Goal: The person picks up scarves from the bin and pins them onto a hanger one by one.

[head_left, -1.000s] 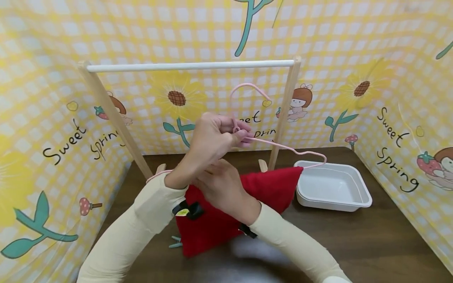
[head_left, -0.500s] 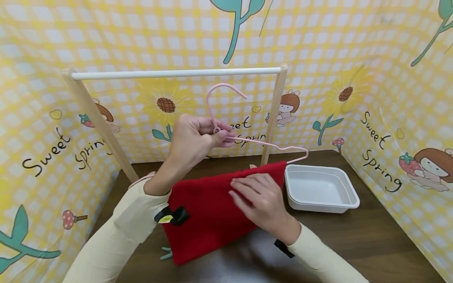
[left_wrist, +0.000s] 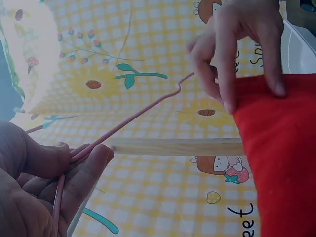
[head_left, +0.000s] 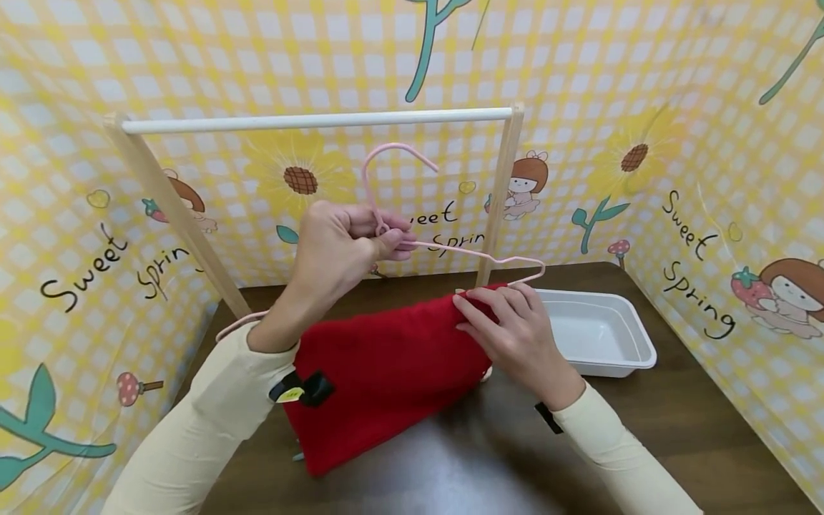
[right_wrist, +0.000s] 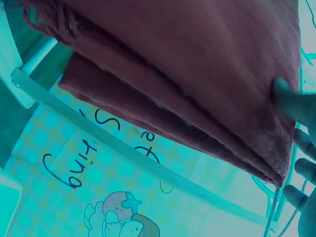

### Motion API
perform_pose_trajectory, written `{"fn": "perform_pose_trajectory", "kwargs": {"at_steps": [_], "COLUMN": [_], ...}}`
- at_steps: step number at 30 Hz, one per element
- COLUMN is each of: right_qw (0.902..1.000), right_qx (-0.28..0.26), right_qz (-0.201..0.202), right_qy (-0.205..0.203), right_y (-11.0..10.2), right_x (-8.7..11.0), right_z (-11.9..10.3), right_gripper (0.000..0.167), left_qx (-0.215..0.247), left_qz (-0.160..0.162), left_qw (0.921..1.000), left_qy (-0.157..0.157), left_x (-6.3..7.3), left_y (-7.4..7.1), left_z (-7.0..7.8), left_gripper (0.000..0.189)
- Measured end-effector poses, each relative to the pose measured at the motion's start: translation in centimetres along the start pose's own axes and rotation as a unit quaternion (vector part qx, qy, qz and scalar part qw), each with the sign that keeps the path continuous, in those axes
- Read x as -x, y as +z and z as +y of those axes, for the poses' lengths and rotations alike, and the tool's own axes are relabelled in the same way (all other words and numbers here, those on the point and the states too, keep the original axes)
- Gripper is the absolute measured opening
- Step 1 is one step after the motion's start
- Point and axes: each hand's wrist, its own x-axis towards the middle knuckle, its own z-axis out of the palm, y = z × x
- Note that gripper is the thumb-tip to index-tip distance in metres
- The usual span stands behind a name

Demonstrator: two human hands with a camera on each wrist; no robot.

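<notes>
My left hand (head_left: 336, 247) pinches a pink clothes hanger (head_left: 450, 248) at the base of its hook, which points up. Over the hanger's lower bar hangs a folded red scarf (head_left: 386, 365), its layers and some fringe showing in the right wrist view. At the scarf's right end, my right hand (head_left: 521, 335) grips the top edge. In the right wrist view, the thumb (right_wrist: 282, 93) lies on the scarf's face and the other fingers are beyond the edge. The hanger's left end comes out behind my left sleeve.
Behind the hanger stands a wooden rack with a white rail (head_left: 309, 121). A white plastic tub (head_left: 644, 350) sits on the dark table at the right, partly behind my right hand. Patterned yellow cloth walls surround the table. A small blue-green piece (head_left: 298, 456) pokes out at the scarf's lower left.
My right hand has moved from near my left wrist, across the scarf, to its right end and now grips the top edge there. My left hand keeps its pinch on the hanger.
</notes>
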Motion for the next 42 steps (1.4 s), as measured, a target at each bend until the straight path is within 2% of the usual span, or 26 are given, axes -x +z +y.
{"fn": "perform_pose_trajectory", "kwargs": {"at_steps": [7,13,17,23,29,31,34,37,39,42], "right_qw": [0.9994,0.9982,0.998,0.9965,0.9901,0.9889,0.9897,0.9916,0.9926,0.9948], "right_qx": [0.027,0.035,0.037,0.01,0.03,0.042,0.043,0.01,-0.015,-0.03], "right_qz": [0.0,0.031,0.049,0.073,0.111,0.109,0.084,0.053,0.043,0.054], "right_qy": [-0.023,-0.036,-0.013,0.04,0.081,0.092,0.108,0.117,0.113,0.081], "right_y": [1.4,2.0,2.1,1.7,1.5,1.5,1.5,1.3,1.2,1.0], "right_x": [-0.4,-0.9,-1.3,-1.7,-2.1,-2.1,-1.9,-1.5,-1.1,-0.7], "right_z": [0.7,0.6,0.4,0.0,-0.4,-0.5,-0.8,-1.1,-1.3,-1.5], "right_gripper": [0.018,0.011,0.009,0.012,0.009,0.005,0.004,0.009,0.011,0.014], "left_qx": [-0.013,-0.017,-0.021,-0.013,0.002,0.016,0.03,0.025,0.023,0.012], "left_qz": [-0.003,-0.003,-0.002,-0.009,-0.015,-0.013,-0.014,-0.012,-0.009,-0.005], "left_qw": [0.9999,0.9994,0.9991,0.9985,0.9966,0.9962,0.9955,0.9962,0.9971,0.9988], "left_qy": [-0.01,-0.031,-0.036,-0.053,-0.081,-0.084,-0.089,-0.082,-0.072,-0.047], "left_x": [0.2,0.4,0.4,0.5,0.8,0.7,0.7,0.7,0.6,0.4], "left_y": [-0.3,-0.8,-0.8,-0.4,0.0,0.3,0.5,0.6,0.5,0.4], "left_z": [-0.7,-1.2,-1.5,-2.0,-2.2,-2.2,-2.2,-2.2,-1.9,-1.3], "left_gripper": [0.006,0.008,0.009,0.006,0.007,0.007,0.008,0.009,0.009,0.009]}}
